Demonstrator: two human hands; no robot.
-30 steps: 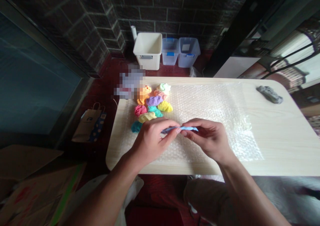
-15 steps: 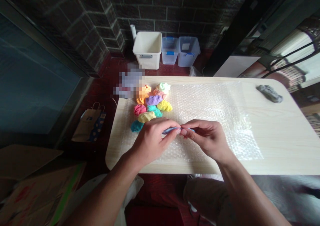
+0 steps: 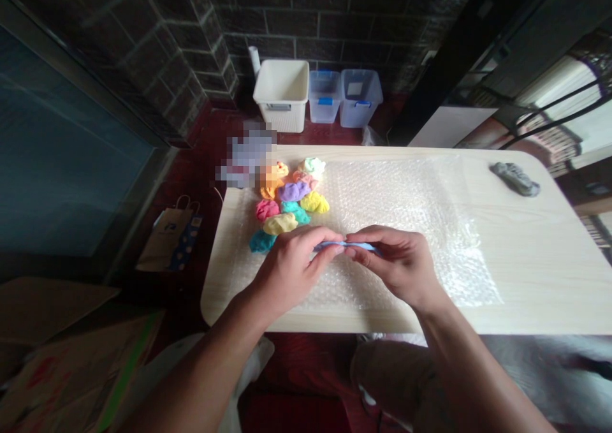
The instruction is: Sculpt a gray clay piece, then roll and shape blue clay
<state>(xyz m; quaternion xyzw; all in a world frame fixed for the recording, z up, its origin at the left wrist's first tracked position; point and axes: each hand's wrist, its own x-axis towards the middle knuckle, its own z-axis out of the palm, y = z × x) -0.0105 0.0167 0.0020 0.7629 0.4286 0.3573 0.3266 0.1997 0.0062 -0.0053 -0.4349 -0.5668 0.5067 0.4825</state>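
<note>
A thin light-blue piece of modelling clay (image 3: 356,245) stretches between my two hands, above the bubble wrap. My left hand (image 3: 299,254) pinches its left end between thumb and fingers. At the right end, my right hand (image 3: 394,257) grips it the same way; the tips of both hands are nearly touching. Parts of the piece are hidden by the fingers. Just beyond my left hand lie several crumpled clay lumps, among them a pale yellow lump (image 3: 281,224), a teal lump (image 3: 262,242), a purple lump (image 3: 293,191) and a bright yellow lump (image 3: 315,201).
Bubble wrap (image 3: 396,190) covers much of the pale wooden table (image 3: 540,261). A grey crumpled lump (image 3: 515,178) sits at the far right. Past the table stand a white bin (image 3: 282,95) and two clear bins (image 3: 361,98). A paper bag (image 3: 165,238) is on the floor at left.
The fingertips have parted slightly, and more of the blue clay shows between them as a flat strip. The lumps on the table have stayed put.
</note>
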